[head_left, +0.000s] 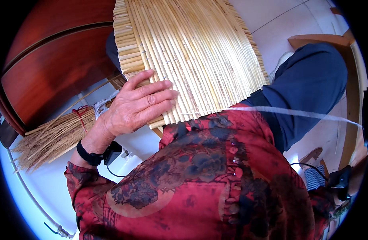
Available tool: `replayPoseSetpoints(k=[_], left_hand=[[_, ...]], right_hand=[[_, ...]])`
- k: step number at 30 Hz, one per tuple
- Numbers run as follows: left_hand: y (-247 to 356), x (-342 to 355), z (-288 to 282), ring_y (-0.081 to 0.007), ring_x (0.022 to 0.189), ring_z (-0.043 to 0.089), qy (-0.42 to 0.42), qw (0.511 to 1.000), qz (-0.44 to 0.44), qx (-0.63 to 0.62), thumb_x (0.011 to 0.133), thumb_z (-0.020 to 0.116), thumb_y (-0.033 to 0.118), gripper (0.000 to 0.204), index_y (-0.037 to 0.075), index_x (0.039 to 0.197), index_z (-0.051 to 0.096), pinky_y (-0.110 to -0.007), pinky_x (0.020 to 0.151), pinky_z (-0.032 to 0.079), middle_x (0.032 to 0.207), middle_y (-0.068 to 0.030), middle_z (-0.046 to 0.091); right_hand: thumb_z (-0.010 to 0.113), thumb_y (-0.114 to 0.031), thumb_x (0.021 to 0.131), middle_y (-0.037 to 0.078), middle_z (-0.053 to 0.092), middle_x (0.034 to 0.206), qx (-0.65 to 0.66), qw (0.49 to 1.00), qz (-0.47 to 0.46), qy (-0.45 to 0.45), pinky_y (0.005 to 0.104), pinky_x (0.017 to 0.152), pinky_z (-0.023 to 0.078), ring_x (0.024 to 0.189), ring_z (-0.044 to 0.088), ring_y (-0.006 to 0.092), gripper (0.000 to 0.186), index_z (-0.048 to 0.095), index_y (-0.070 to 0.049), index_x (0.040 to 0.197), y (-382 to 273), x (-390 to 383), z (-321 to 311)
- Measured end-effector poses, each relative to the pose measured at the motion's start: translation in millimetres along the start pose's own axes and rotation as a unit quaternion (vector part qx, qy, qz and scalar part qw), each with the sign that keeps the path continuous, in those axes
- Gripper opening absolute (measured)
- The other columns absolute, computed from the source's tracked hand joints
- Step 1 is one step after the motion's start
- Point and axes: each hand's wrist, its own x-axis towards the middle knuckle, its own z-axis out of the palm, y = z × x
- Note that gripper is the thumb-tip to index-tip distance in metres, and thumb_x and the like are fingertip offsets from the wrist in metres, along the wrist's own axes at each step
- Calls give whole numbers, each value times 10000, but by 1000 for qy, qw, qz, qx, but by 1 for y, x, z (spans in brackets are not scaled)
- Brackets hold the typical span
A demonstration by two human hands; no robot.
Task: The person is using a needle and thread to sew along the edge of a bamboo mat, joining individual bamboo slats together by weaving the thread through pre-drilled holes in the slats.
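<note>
A pale yellow mat of stalks lies across my lap, stitched in rows. Its upper stalks run away from me, and crosswise stalk ends show along both sides. My left hand grips its near left corner, fingers stretched over the top; the thumb is hidden. From the near edge of the mat, a white thread or thin strip stretches to the right rim of the picture. My right hand is mostly lost in the dark rim there; its fingers and any hold on the strip cannot be made out.
A bundle of dry stalks with brushy heads, tied with red string, lies to the left. Behind it stands a glossy red-brown wooden cabinet. A pipe runs along the lower left. Wooden furniture stands on the right over pale floor tiles.
</note>
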Motion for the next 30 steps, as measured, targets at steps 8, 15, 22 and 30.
replayPoseSetpoints(k=[8,15,22,30], left_hand=[[6,10,-2,-217,1102,600,3,999,-18,32,807,631,131,217,108,1018,672,-483,1032,397,1081,-43,667],[-2,10,-11,-221,1066,618,56,995,4,80,770,687,135,225,125,995,686,-484,1014,414,1055,-34,672],[-16,-15,-5,-220,1138,602,65,990,-2,122,767,703,129,216,129,983,691,-477,1022,407,1108,-46,669],[-37,-37,23,-186,1172,580,42,987,-17,155,833,598,107,252,123,1070,680,-456,1064,342,1152,-23,662]], right_hand=[[580,-6,865,38,519,754,-37,979,96,-179,201,531,441,568,555,82,129,627,10,984,66,5,89],[590,-57,829,167,625,886,-278,857,-279,-331,428,704,504,776,612,366,105,613,-5,917,125,59,157],[654,-89,809,106,547,784,-379,789,-355,-328,374,595,507,721,607,291,129,580,-46,906,167,67,186],[583,-54,797,136,547,823,-318,807,-321,-380,432,604,511,735,609,343,61,536,-25,823,206,77,195]])
